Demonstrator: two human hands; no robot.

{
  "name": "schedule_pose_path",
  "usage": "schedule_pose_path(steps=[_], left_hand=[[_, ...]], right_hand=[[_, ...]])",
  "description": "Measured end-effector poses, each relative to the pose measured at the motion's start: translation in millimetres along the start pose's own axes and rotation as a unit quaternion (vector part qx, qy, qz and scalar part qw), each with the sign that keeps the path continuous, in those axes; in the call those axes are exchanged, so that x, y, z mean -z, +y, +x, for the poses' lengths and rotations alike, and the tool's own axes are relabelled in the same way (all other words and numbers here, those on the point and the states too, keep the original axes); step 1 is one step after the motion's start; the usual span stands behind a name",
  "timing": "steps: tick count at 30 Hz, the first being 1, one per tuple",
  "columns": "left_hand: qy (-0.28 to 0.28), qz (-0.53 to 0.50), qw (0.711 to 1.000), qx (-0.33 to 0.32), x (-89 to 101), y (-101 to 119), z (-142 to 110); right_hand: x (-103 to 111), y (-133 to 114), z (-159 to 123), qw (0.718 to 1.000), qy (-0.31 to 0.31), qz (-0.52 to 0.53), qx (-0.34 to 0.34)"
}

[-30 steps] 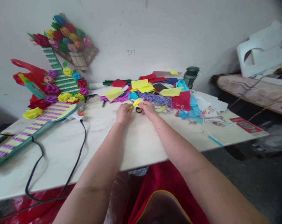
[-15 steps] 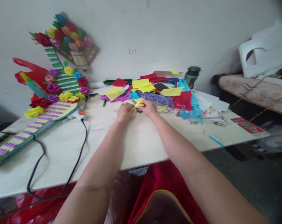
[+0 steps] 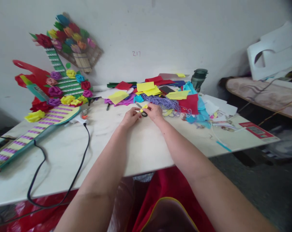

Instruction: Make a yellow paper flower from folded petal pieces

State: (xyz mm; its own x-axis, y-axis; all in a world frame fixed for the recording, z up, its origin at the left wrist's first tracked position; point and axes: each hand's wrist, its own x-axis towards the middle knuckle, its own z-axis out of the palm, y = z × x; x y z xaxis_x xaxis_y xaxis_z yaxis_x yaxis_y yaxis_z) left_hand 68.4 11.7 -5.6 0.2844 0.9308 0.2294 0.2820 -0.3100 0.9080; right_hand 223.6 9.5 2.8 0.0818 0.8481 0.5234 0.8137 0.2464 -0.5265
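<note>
A small, crumpled piece of yellow crepe paper (image 3: 144, 108) is between my hands, low over the table's middle. My right hand (image 3: 155, 111) pinches it from the right. From the left, my left hand (image 3: 131, 117) has its fingers closed at the paper's lower left edge; the fingertips are small and partly hidden. Scissors lie just behind my hands: a black handle loop (image 3: 144, 114) shows below the paper and a blade (image 3: 138, 105) points up to the left.
Behind my hands are yellow paper sheets (image 3: 146, 86), purple shredded strands (image 3: 160, 102) and red paper (image 3: 188, 103). A dark bottle (image 3: 199, 79) stands back right. On the left are a flower-covered guitar-like craft (image 3: 55, 116), a glue gun (image 3: 78, 120) and its black cable (image 3: 84, 154).
The yellow paper, stretched out as a strip between both hands before, is now bunched into a compact bit nearer my right fingers. My left hand has shifted slightly.
</note>
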Motion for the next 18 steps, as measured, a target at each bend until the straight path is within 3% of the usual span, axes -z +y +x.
schedule_pose_path(steps=[11, 18], left_hand=[[-0.053, -0.078, 0.994, 0.059, 5.3, 7.7, -5.3], [-0.036, -0.102, 0.99, 0.092, 4.0, 7.9, -3.0]], right_hand=[[-1.9, 4.5, 5.0, 0.997, -0.01, 0.068, -0.015], [0.3, -3.0, 4.8, 0.995, -0.017, 0.095, 0.013]])
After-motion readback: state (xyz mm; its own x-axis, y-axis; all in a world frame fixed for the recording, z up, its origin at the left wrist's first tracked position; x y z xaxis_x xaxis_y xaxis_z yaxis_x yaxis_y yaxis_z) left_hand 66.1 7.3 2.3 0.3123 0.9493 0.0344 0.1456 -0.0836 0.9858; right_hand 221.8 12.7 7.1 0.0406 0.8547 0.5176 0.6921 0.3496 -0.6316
